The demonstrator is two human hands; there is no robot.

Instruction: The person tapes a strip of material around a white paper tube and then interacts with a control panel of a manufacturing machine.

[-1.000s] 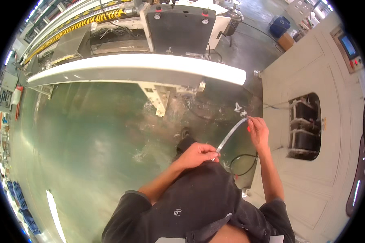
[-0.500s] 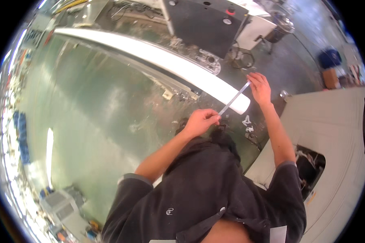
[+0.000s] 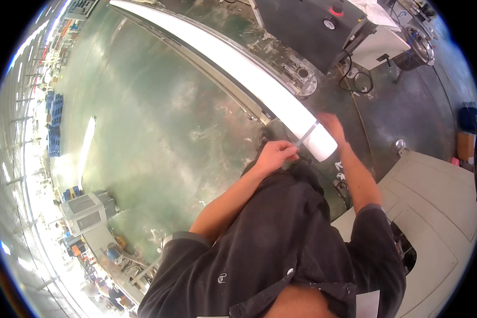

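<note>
A long, smooth white roll [image 3: 249, 79] stretches from the far left to just in front of me. Across its near end lies a narrow grey strip [image 3: 306, 136]. My left hand [image 3: 278, 155] pinches the strip's near end between thumb and fingers, beside the roll's left edge. At the opposite edge, my right hand [image 3: 332, 129] is closed at the strip's other end; its fingers are blurred and partly hidden. Whether the strip touches the roll all the way across cannot be made out.
Beside the roll runs a metal rail [image 3: 217, 79]. A dark machine panel [image 3: 302, 32] with a red knob and a gauge stands beyond it. A beige machine cover [image 3: 434, 206] is close on my right. A grey machine [image 3: 85, 212] stands far left on the green floor [image 3: 143, 111].
The strip, held slanting above the roll's end before, now lies lower across it. My right hand has come down to the roll's right edge. The whole view has shifted.
</note>
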